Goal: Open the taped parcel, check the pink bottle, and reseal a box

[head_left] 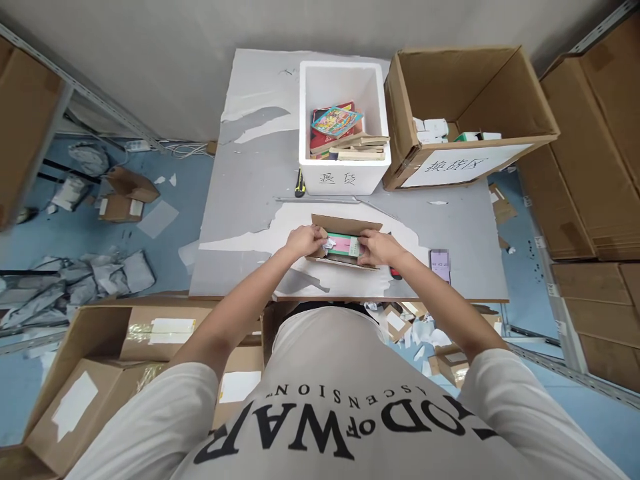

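**Open carton (348,223) on a grey-topped table (250,180)**

Nearest the viewer is a pale shirt (330,347) with dark lettering; to its left, below table height, stand taped boxes (105,387). Near the table's front edge, to the right, lies a phone (440,263) with digits on its screen. A red-and-black object (395,273), partly hidden, lies beside the right forearm.

The open carton, flaps raised, lies before the body. Inside it is a pink-and-green packet (345,245), between the two hands. The left hand (305,241) is at the carton's left end, thumb and fingers bent close together at the packet's edge; the right hand (383,248) is at the other end, fingers curled over the packet's edge. Whether either set of fingers is clamped cannot be told.

Beyond lies a yellow-and-black cutter (300,184), just beside a white foam box (367,180) holding books (336,123). To its right, a large labelled carton (500,73) contains small white boxes (435,128). A grey wall (310,23) closes the view.
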`<state>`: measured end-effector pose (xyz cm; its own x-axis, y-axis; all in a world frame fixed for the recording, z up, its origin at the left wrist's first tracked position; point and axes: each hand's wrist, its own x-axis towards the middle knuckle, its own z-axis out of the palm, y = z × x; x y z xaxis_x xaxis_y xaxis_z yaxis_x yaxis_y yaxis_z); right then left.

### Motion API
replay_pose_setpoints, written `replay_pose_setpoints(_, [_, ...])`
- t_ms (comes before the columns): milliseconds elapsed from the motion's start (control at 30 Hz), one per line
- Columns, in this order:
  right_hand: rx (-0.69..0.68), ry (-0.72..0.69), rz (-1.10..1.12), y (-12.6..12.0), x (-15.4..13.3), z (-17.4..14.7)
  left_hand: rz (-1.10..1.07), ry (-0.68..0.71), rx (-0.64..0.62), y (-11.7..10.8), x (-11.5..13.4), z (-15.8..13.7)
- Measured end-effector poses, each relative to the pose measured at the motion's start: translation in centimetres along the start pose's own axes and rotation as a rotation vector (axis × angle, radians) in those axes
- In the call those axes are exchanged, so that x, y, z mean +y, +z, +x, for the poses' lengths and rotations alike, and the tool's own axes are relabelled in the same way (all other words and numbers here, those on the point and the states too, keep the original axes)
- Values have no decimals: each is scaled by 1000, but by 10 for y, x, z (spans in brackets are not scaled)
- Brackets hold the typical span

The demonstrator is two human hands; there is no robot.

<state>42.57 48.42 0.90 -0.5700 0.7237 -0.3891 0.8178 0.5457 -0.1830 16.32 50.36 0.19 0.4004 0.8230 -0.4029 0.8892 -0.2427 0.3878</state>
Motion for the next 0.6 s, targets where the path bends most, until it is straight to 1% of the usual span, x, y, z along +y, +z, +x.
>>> replay_pose_setpoints(67, [-3,27,-18,2,-4,-4,152,56,-60,-3,7,-1])
replay_pose_setpoints(100, [-11,16,-29,3,-7,-5,217,90,-81,-3,9,-3])
replay_pose_setpoints(267, [-95,-108,-122,6,-14,-3,414,177,-109,4,12,-14])
replay_pose_setpoints(333, [-69,-155,-129,7,-10,-5,479,211,-88,6,10,-16])
replay_pose_setpoints(400, [6,-222,-115,7,-3,-11,553,279,-38,8,9,-17])
replay_pose_setpoints(467, [94,-286,-110,9,4,-20,605,396,25,10,9,-17])
replay_pose_setpoints(500, [130,-316,-119,10,7,-25,609,480,45,11,9,-16])
replay_pose_setpoints(600, [171,-388,-179,9,11,-37,553,770,28,15,7,-12])
